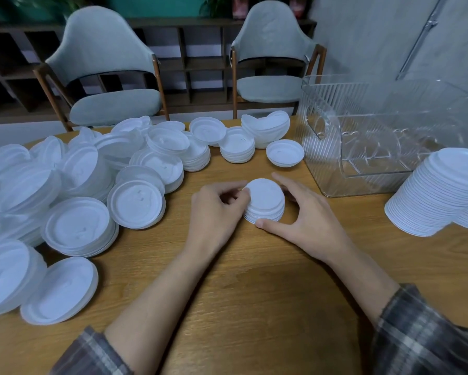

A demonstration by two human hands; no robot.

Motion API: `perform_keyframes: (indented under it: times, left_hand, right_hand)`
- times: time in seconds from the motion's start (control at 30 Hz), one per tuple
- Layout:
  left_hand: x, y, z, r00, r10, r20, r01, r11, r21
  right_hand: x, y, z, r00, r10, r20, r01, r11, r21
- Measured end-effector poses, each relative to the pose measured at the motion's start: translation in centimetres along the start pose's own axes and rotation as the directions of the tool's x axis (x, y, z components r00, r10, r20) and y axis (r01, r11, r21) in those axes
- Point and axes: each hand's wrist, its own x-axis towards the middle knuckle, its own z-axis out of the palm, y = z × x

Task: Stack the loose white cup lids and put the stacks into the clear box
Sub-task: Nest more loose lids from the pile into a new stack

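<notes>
While the small stack of lids [265,200] sat on the wooden surface [254,293] in the head view, the left grip [216,209] was curled against its left rim, fingertips pinching the edge, and the right grip [305,212] cupped the other side (thumb at the base, forefinger behind). Loose lids [78,185] crowded the left; the clear box [376,174] stood beyond the right grip, a taller stack [438,193] beside it
</notes>
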Motion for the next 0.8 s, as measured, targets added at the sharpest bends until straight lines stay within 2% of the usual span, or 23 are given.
perform_keyframes:
  times: [0.43,0.63,0.8]
  left_hand:
    - [0.1,-1.0,0.1,0.99,0.141,0.006,-0.141,0.984,0.108]
    - [0.3,-1.7,0.2,0.979,0.187,0.077,-0.196,0.971,0.14]
    - [0.5,-2.1,0.0,0.976,0.216,0.012,-0.216,0.966,0.142]
  right_hand:
    - [0.0,0.2,0.2,1.0,0.001,0.013,-0.001,0.999,-0.039]
    - [0.1,-0.1,0.1,1.0,-0.019,0.016,0.02,0.998,-0.061]
    - [-0.2,0.6,-1.1,1.0,0.0,-0.007,0.0,0.996,-0.093]
